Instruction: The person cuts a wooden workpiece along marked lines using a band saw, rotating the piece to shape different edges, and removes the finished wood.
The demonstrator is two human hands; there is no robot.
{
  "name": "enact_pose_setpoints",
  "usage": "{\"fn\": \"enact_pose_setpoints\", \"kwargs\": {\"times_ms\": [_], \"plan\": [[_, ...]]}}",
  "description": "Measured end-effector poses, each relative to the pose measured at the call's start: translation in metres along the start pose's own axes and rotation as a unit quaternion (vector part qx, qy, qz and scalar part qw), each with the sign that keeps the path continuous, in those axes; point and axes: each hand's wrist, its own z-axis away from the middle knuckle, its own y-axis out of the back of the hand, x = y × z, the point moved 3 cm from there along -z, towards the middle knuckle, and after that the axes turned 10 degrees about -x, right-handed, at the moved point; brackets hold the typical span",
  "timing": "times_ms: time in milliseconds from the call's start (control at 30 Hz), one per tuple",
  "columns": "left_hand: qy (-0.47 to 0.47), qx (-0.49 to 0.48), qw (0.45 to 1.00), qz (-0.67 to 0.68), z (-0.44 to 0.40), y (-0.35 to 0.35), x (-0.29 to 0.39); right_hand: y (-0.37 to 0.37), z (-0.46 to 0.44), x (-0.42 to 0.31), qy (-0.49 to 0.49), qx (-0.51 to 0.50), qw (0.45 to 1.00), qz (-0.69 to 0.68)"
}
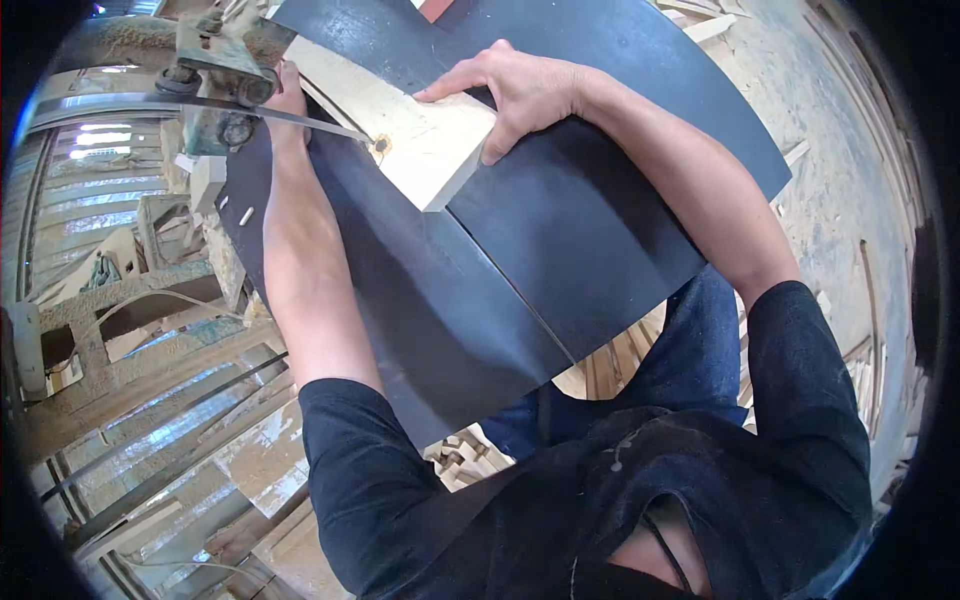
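Observation:
A pale wooden block (435,140) with a dark knot lies on the black saw table. The thin bandsaw blade (325,127) meets its left side near the knot. My right hand (525,90) grips the block's right side and near corner, thumb at the end and fingers over the top edge. My left hand (287,105) is beyond the blade, against or close to the block's far left edge. The saw's guide assembly (225,85) covers part of that hand, so most of its fingers are hidden.
The black saw table (600,210) has a slot running toward my body. Small wood chips (246,215) lie at its left edge. Dusty timber framing (130,310) stands at the left, with wood offcuts (470,460) below the table. A reddish piece (434,9) shows at the top.

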Motion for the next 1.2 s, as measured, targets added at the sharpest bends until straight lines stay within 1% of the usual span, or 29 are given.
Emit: {"fn": "enact_pose_setpoints", "kwargs": {"times_ms": [33,133,233,267,333,367,400,467,500,567,600,633,667,700,733,767,867,900,933,967,1000,1033,1133,1200], "plan": [[0.002,-0.003,1.000,0.016,0.000,0.001,-0.001,0.001,0.002,0.000,-0.003,-0.002,1.000,-0.018],[0.095,-0.050,0.992,-0.063,-0.010,0.021,-0.032,0.006,0.014,-0.007,-0.030,-0.016,0.999,-0.025],[0.067,-0.011,0.997,0.045,-0.006,0.016,-0.041,0.005,0.043,-0.020,-0.053,0.001,0.998,0.028],[0.057,-0.006,0.991,0.123,0.009,0.011,-0.015,0.004,0.056,-0.023,-0.062,0.001,0.998,-0.008],[0.137,0.021,0.989,0.058,0.032,0.020,0.028,0.002,0.084,-0.030,-0.079,0.002,0.994,-0.076],[0.156,0.027,0.985,0.066,0.034,0.023,0.032,0.000,0.103,-0.044,-0.157,-0.015,0.987,0.016],[0.175,0.033,0.981,0.074,0.036,0.027,0.036,-0.004,0.117,-0.049,-0.106,0.009,0.994,0.018],[0.172,0.033,0.969,0.174,0.028,0.051,0.004,-0.012,0.148,-0.069,-0.174,0.000,0.985,-0.002],[0.186,-0.017,0.969,0.160,0.024,0.061,-0.017,-0.016,0.159,-0.082,-0.198,-0.006,0.980,-0.008],[0.200,-0.022,0.956,0.211,0.033,0.072,-0.021,-0.026,0.179,-0.105,-0.246,-0.019,0.969,-0.026],[0.207,-0.025,0.949,0.238,0.035,0.077,-0.023,-0.035,0.191,-0.112,-0.226,-0.005,0.974,-0.024],[0.197,-0.060,0.943,0.263,0.033,0.089,-0.036,-0.040,0.202,-0.121,-0.221,-0.006,0.975,-0.036],[0.200,-0.045,0.945,0.255,0.031,0.094,-0.043,-0.043,0.211,-0.131,-0.216,-0.004,0.975,-0.045],[0.203,-0.030,0.947,0.247,0.030,0.099,-0.050,-0.044,0.216,-0.142,-0.241,-0.018,0.969,-0.058],[0.209,-0.015,0.949,0.235,0.031,0.108,-0.056,-0.047,0.224,-0.148,-0.234,-0.015,0.970,-0.058],[0.194,-0.046,0.961,0.194,0.033,0.117,-0.049,-0.053,0.234,-0.153,-0.227,-0.014,0.972,-0.059],[0.194,0.023,0.977,0.090,0.053,0.117,-0.046,-0.066,0.251,-0.174,-0.225,0.006,0.971,-0.083],[0.194,-0.001,0.981,0.028,0.057,0.117,-0.042,-0.069,0.255,-0.180,-0.231,0.015,0.969,-0.088],[0.190,0.008,0.982,-0.003,0.063,0.116,-0.039,-0.069,0.259,-0.183,-0.236,0.024,0.967,-0.091],[0.189,0.017,0.981,-0.036,0.077,0.111,-0.030,-0.076,0.266,-0.180,-0.218,0.008,0.974,-0.061],[0.192,0.025,0.979,-0.070,0.096,0.109,-0.021,-0.080,0.270,-0.184,-0.228,0.011,0.971,-0.078],[0.218,-0.034,0.973,-0.060,0.114,0.108,-0.008,-0.082,0.273,-0.189,-0.238,0.014,0.967,-0.094],[0.297,-0.131,0.946,-0.007,0.172,0.113,-0.001,-0.090,0.282,-0.198,-0.243,0.017,0.965,-0.095],[0.307,-0.145,0.939,0.051,0.235,0.080,0.077,-0.096,0.288,-0.201,-0.235,0.019,0.968,-0.089]]}}
